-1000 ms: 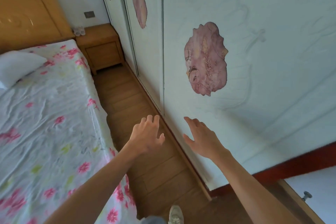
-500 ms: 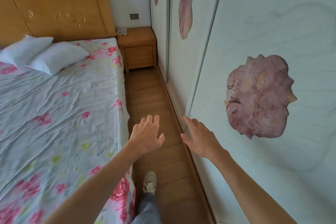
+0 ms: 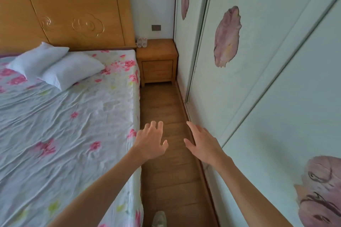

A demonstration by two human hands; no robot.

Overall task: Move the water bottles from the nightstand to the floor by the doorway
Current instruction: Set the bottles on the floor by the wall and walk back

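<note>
Looking at this one, I'd call it the approach step: nothing picked up yet, and everything that matters sits at the far end by the nightstand (image 3: 156,61).

Left of the nightstand is the bed (image 3: 64,116) with its flowery sheet, two white pillows (image 3: 55,64) up by the wooden headboard (image 3: 73,14). The water bottles (image 3: 141,42) are on the nightstand's top, at its back left corner, right next to the headboard. Looks like two of them side by side. They're tiny at this range, but as far as I can tell they stand upright, long axis vertical, caps up. Can't make out labels.

My left hand (image 3: 150,143) is well short of the nightstand, held out palm down over the edge of the bed and the floor (image 3: 166,101), fingers spread loose, holding nothing. My right hand (image 3: 203,145) is just beside it, also well short of the nightstand, fingers straight and spread, empty too. Right of the nightstand, the wardrobe doors (image 3: 258,61) run the whole way down that side, so the lane to it is narrow.

Next move, I reckon: close the gap along that floor strip, then reach down to the back corner and take one bottle per hand around the body, keeping them upright. The doorway isn't in view, so that means turning round afterwards.
</note>
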